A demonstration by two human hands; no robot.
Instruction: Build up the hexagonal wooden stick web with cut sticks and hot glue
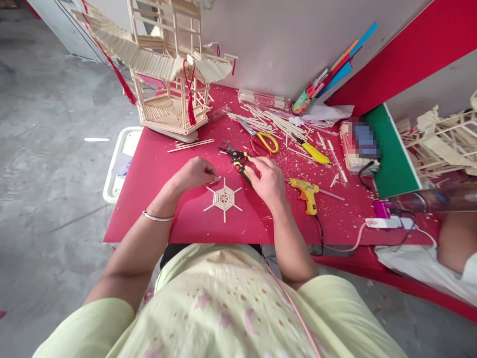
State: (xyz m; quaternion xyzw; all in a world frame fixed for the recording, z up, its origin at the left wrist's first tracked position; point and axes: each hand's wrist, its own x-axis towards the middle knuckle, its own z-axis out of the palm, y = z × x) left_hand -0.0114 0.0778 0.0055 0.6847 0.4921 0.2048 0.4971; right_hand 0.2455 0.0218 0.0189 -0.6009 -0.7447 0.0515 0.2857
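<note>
My left hand [197, 172], fingers closed in a pinch, is left of the middle of the red table. A short pale piece of stick [214, 180] shows at its fingertips. My right hand [267, 180] has its thumb and fingers around the handles of black-and-yellow wire cutters [238, 160], whose jaws point away to the left. Between and below both hands lies a flat six-spoked web of thin wooden sticks [224, 198]. Scissors [261, 139] with yellow and red handles rest just beyond the cutters.
A stick-built pavilion [171, 107] with red tassels stands back left. Loose sticks [278, 124] and shavings lie behind. A yellow utility knife [315, 152] and a yellow glue gun [307, 193] with its cord are on the right. A person's arm [456, 241] is at far right.
</note>
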